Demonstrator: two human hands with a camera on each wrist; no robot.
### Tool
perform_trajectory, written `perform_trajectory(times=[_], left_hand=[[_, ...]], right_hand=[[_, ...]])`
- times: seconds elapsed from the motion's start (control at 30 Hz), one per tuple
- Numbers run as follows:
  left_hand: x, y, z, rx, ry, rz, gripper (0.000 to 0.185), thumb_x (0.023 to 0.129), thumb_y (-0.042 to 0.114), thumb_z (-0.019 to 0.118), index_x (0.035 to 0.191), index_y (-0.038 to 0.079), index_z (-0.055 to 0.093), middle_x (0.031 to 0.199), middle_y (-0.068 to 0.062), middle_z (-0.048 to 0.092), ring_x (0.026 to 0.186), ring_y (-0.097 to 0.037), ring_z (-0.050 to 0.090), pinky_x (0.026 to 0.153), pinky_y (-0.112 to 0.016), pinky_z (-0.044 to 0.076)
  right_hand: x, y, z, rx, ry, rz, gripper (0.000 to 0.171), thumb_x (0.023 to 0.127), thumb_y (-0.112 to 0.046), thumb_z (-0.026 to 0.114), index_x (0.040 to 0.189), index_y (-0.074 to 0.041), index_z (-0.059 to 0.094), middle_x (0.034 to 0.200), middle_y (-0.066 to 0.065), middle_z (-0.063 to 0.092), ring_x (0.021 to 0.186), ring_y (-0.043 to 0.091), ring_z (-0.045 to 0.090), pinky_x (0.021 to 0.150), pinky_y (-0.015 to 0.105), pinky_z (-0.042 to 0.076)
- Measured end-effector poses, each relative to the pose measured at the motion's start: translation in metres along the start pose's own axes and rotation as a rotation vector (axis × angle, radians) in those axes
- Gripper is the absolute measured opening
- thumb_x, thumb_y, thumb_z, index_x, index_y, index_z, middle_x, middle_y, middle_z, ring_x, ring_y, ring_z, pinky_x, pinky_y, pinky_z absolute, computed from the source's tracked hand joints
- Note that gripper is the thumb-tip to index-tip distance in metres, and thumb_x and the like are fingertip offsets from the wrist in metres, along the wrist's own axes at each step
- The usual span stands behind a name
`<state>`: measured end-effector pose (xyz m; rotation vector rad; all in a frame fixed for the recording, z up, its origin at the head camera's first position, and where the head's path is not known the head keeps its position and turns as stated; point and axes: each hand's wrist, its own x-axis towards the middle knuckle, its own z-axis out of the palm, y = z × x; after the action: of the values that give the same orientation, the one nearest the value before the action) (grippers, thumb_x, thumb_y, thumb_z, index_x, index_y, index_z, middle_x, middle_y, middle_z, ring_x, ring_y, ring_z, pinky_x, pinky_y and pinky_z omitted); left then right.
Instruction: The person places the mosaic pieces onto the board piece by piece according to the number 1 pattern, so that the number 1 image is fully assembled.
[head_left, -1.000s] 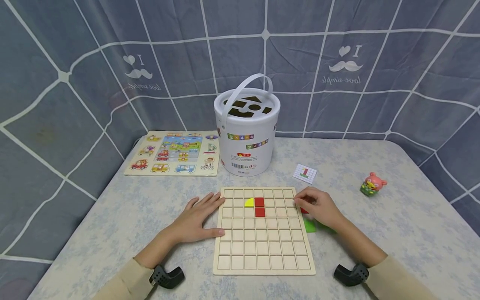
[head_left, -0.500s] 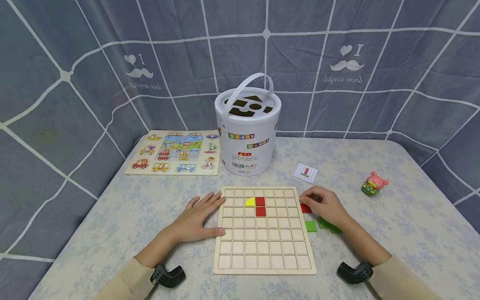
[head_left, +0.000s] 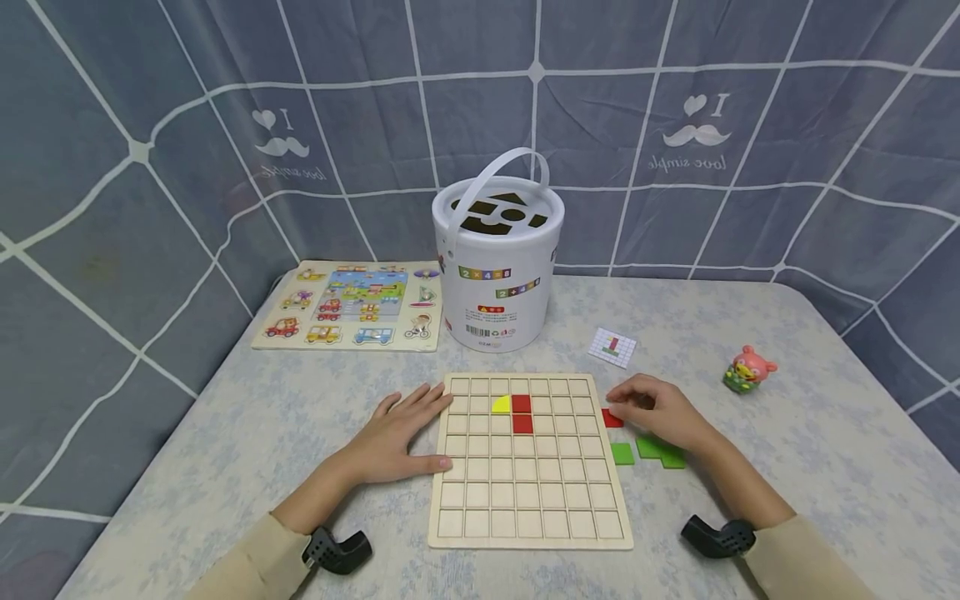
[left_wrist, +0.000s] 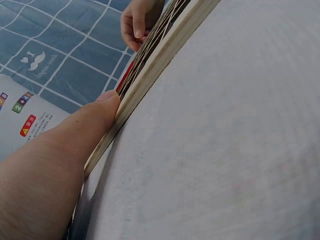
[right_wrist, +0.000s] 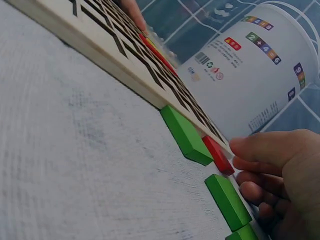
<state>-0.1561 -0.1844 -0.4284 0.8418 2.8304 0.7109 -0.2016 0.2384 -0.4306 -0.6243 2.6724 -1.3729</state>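
Wooden grid board point(head_left: 532, 525) lies flat on the table point(head_left: 360, 550), yellow quarter-round tile point(head_left: 501, 406) and two red tiles point(head_left: 522, 424) in its upper cells, reds one above the other, yellow left of the upper red. Loose red tile point(head_left: 612, 418) just beside the board's right edge; three green tiles point(head_left: 622, 454) loose near it. Right hand point(head_left: 660, 412) is at the loose red, thumb and fingers bent in close; can't tell if it grips it. Left hand point(head_left: 397, 437) spread, fingers and thumb on the board's left edge, likely steadying it. Step looks like tile pickup, figure on the board partly built. Next move would call for a thumb-and-finger pinch, then squaring the tile to a cell. Grid card point(head_left: 612, 347) with red-green figure beyond; white bucket point(head_left: 495, 283) behind.
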Motion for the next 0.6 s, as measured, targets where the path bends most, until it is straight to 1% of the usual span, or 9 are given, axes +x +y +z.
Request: perform_trajectory(times=[0.1, 0.2, 0.4, 0.47, 0.6], left_hand=[[0.0003, -0.0002, 0.0001, -0.003, 0.003, 0.006, 0.09, 0.085, 0.064, 0.061, 0.156, 0.018, 0.029, 0.161, -0.003, 0.021, 0.148, -0.026, 0.014, 0.113, -0.058, 0.007], [-0.0007, -0.0005, 0.0005, -0.004, 0.009, 0.006, 0.09, 0.086, 0.064, 0.061, 0.156, 0.018, 0.029, 0.161, -0.003, 0.021, 0.148, -0.027, 0.014, 0.112, -0.059, 0.007], [-0.0012, -0.0013, 0.0012, -0.004, 0.012, 0.007, 0.089, 0.086, 0.064, 0.061, 0.155, 0.018, 0.029, 0.161, -0.003, 0.02, 0.148, -0.027, 0.014, 0.112, -0.059, 0.006], [-0.0009, -0.0015, 0.0013, -0.005, 0.014, 0.01, 0.089, 0.086, 0.064, 0.061, 0.155, 0.017, 0.03, 0.161, -0.003, 0.021, 0.147, -0.027, 0.015, 0.112, -0.059, 0.006], [-0.0009, -0.0007, 0.0005, -0.006, 0.014, 0.014, 0.089, 0.086, 0.063, 0.061, 0.155, 0.017, 0.03, 0.161, -0.004, 0.021, 0.147, -0.028, 0.015, 0.112, -0.059, 0.006]], right_hand=[[-0.0006, 0.0025, -0.0024, 0.029, -0.031, -0.028, 0.016, 0.089, -0.012, 0.072, 0.104, -0.006, 0.072, 0.089, 0.004, 0.058, 0.074, 0.015, 0.05, 0.064, 0.025, 0.043], [-0.0002, 0.0039, -0.0035, 0.052, -0.055, -0.055, 0.019, 0.087, -0.011, 0.075, 0.105, -0.005, 0.072, 0.093, 0.006, 0.058, 0.077, 0.015, 0.049, 0.065, 0.024, 0.042], [-0.0002, 0.0039, -0.004, 0.045, -0.066, -0.067, 0.023, 0.081, -0.013, 0.081, 0.102, -0.008, 0.074, 0.101, 0.006, 0.06, 0.081, 0.015, 0.049, 0.068, 0.024, 0.041], [-0.0005, 0.0033, -0.0038, 0.032, -0.059, -0.06, 0.021, 0.08, -0.013, 0.081, 0.099, -0.009, 0.074, 0.099, 0.005, 0.06, 0.079, 0.015, 0.049, 0.067, 0.024, 0.04], [-0.0009, 0.0032, -0.0041, 0.028, -0.058, -0.042, 0.02, 0.08, -0.013, 0.082, 0.096, -0.009, 0.072, 0.087, 0.004, 0.057, 0.074, 0.015, 0.049, 0.064, 0.025, 0.04]])
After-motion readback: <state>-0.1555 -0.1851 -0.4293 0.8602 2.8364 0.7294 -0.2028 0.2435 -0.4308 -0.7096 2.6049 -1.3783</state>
